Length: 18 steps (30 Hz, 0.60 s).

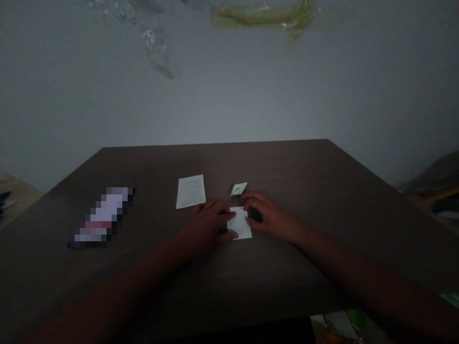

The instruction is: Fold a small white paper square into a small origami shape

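As the left hand point(213, 220) steadies the sheet point(240, 227), grip spread, the right hand point(267, 215) curls at its right edge; pinching or not, I can't tell! Looks like a positioning step; next calls for light fingertips. It's small, white, printed, mid-table point(287, 167), near-right of another paper point(191, 190).

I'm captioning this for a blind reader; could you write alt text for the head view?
A left hand and right hand meet at a small printed sheet on a dark table. Beyond them lie another printed paper, further left, and a small pale piece; a pixelated, phone-like object lies far left.
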Motion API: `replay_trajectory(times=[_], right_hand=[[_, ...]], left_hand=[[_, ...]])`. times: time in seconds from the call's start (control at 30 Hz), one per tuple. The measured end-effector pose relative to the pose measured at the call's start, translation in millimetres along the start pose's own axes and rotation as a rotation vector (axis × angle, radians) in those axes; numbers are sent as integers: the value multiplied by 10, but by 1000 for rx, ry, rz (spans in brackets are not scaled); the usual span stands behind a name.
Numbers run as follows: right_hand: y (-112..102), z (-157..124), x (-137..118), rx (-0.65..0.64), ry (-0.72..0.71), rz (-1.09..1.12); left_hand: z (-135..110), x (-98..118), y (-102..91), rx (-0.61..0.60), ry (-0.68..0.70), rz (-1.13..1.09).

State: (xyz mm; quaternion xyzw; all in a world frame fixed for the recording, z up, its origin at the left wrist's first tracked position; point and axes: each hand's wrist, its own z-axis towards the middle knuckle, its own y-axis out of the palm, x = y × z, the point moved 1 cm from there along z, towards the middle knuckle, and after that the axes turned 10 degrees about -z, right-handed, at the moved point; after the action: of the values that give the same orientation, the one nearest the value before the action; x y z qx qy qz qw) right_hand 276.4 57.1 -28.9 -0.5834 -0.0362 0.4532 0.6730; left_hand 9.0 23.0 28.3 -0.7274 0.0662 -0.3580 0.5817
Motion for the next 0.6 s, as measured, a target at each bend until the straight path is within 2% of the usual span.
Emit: replay_trajectory(times=[0.17, 0.3, 0.4, 0.6], right_hand=[[83, 135, 13, 100, 161, -4], [120, 200, 18, 165, 233, -46], [93, 211, 7, 154, 234, -50], [-28, 129, -62, 53, 152, -55]], left_hand=[[20, -37, 19, -1, 6, -6], [13, -41, 13, 12, 24, -4], [-9, -54, -2, 17, 36, 10], [-52, -68, 17, 0, 62, 15]])
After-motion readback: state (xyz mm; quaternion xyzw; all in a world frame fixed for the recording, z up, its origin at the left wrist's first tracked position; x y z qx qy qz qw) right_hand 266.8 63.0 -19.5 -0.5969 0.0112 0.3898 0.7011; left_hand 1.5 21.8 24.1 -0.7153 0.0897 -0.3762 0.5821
